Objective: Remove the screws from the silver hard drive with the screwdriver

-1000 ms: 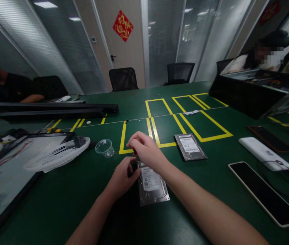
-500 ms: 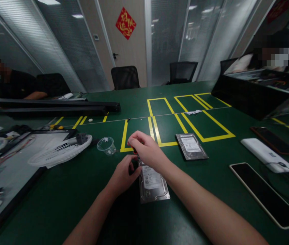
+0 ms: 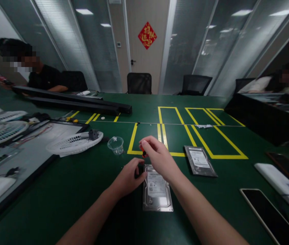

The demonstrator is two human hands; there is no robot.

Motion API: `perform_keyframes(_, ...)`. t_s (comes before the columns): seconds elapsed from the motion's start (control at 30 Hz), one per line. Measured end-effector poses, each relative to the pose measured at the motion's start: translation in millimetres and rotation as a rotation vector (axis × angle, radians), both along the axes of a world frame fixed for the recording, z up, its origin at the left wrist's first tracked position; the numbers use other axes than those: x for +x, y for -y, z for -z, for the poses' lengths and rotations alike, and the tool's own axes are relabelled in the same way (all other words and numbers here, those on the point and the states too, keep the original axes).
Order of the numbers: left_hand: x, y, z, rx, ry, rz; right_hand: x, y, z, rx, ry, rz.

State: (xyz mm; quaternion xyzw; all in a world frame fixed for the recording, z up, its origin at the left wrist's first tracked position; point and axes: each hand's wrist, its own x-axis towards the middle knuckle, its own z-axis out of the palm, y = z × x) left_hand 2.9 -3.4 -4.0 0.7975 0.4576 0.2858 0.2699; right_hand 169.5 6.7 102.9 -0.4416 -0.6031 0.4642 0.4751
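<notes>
A silver hard drive (image 3: 157, 190) with a white label lies flat on the green table in front of me. My left hand (image 3: 131, 173) grips its far left corner, thumb on the edge and fingers curled beside it. Above the far end, my right hand (image 3: 157, 153) is closed on a small red-and-black screwdriver (image 3: 143, 153), pointing down at that corner. Its tip is too small to make out, partly hidden by the fingers. To the right rests a second hard drive (image 3: 200, 160). A clear plastic cup (image 3: 116, 145) stands left of my hands.
White fan grilles (image 3: 75, 143) and a flat panel (image 3: 32, 160) occupy the left. On the right are a white power bank (image 3: 279, 182), a phone (image 3: 269, 217) and a black case (image 3: 259, 119). Long black bars (image 3: 83, 102) lie toward the back. Two people sit across the table.
The camera view has swung left and tilted up slightly, so the scene sits further right and lower. Both hands keep nearly the same pose at the drive's far end.
</notes>
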Motion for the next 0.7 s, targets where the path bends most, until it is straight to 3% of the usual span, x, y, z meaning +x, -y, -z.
perform_keyframes(0.7,0.6,1.2,1.2,-0.025,0.013,-0.004,2.1,2.3,-2.4,0.01,-0.028,0.01)
